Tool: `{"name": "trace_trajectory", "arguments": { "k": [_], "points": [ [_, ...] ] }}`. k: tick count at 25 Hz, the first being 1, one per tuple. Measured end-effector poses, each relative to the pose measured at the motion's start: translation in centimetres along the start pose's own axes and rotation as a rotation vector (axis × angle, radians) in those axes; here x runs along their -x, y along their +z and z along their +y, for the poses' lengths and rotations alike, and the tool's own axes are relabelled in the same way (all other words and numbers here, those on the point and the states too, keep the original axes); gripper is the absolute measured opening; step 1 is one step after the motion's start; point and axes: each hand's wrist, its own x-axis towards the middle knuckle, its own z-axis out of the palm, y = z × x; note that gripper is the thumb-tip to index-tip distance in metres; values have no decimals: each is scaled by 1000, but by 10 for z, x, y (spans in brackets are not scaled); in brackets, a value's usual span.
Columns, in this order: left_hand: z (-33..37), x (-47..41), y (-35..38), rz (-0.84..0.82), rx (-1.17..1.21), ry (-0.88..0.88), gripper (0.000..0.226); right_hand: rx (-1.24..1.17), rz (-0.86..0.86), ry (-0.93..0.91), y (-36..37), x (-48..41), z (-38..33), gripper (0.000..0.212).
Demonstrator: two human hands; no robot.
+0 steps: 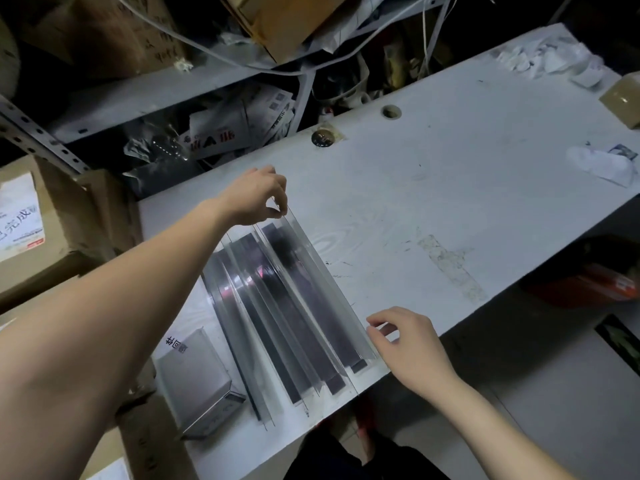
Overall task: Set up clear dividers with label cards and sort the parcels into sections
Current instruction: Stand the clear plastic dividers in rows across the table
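Several long clear dividers (287, 306) with dark base strips lie fanned side by side on the white table (450, 188). My left hand (258, 197) pinches the far end of the rightmost clear divider (325, 275) between thumb and fingers. My right hand (408, 341) pinches the near end of that same divider at the table's front edge. A small clear box (199, 379) with printed characters lies at the near left, beside the dividers. No parcels or label cards are recognisable.
Crumpled white paper (602, 164) and torn scraps (550, 58) lie at the table's right and far right. A brown tape roll (623, 98) sits at the right edge. Cardboard boxes (45, 230) stand to the left. Cluttered metal shelving (166, 91) runs behind the table.
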Motion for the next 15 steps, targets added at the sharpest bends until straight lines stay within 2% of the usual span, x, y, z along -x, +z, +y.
{"name": "trace_trajectory", "arguments": {
  "k": [11,15],
  "points": [
    [-17,5,8,-17,78,72,6,-37,32,21,-2,11,-13,12],
    [-21,4,12,-42,164,50,7,-64,63,30,0,12,-12,12]
  ]
}}
